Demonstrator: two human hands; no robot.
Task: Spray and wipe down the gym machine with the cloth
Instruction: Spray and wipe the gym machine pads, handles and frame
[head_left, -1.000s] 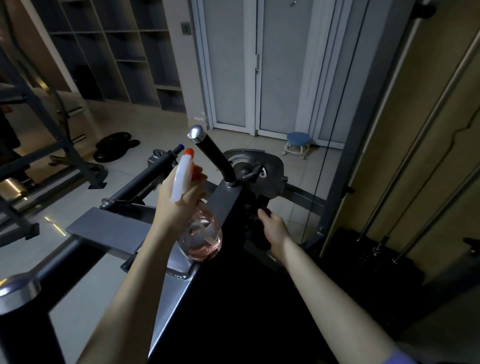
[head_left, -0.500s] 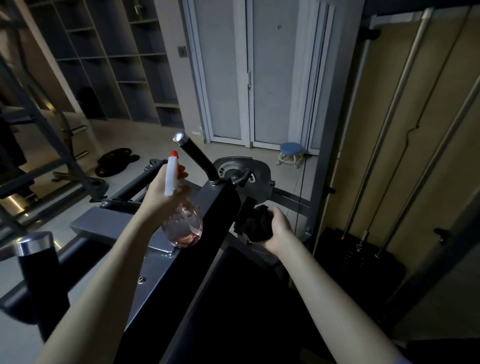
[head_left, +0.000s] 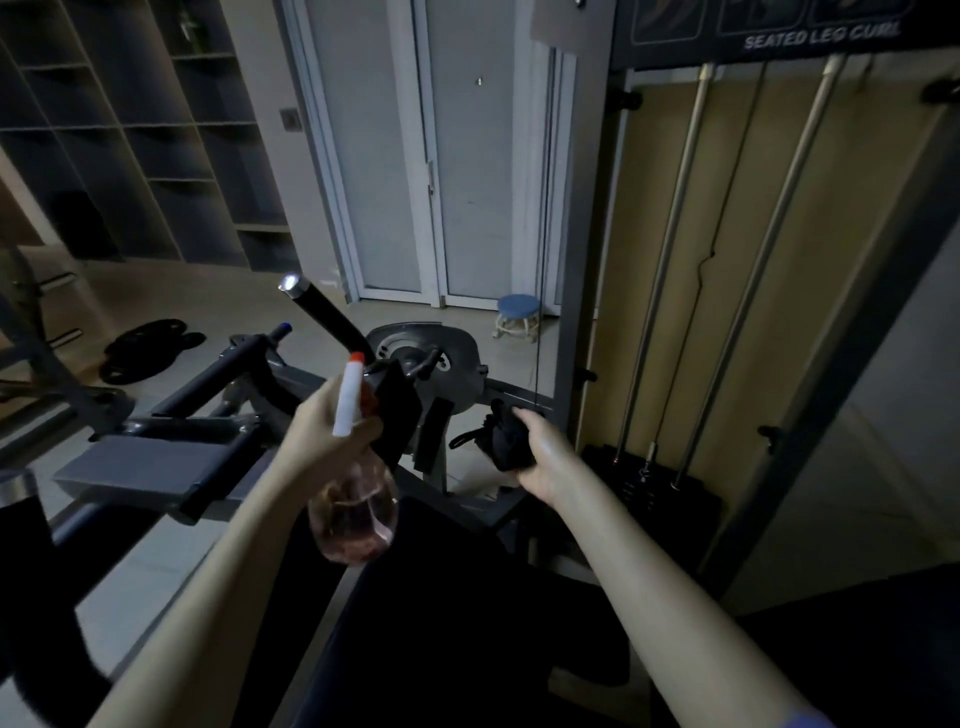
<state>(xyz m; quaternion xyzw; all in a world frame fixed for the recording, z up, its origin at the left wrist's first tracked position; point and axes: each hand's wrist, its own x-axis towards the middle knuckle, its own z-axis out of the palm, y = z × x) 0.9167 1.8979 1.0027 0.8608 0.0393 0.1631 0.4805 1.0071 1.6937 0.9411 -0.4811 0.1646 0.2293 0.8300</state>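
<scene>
My left hand grips the neck of a spray bottle, a round clear body with pinkish liquid and a white head with an orange tip that points up and away. My right hand holds a bunched black cloth in the air, just right of the grey pivot disc of the seated leg curl machine. A black handle with a chrome cap rises from the pivot. The dark seat pad lies below my forearms.
The weight stack with its chrome guide rods stands at the right. Weight plates lie on the floor at the left. A small blue stool sits by the white doors. Shelving lines the back left.
My right hand has lifted the cloth off the machine and moved it right, away from the pivot. My left hand with the bottle has shifted slightly right. The view has tilted up.
</scene>
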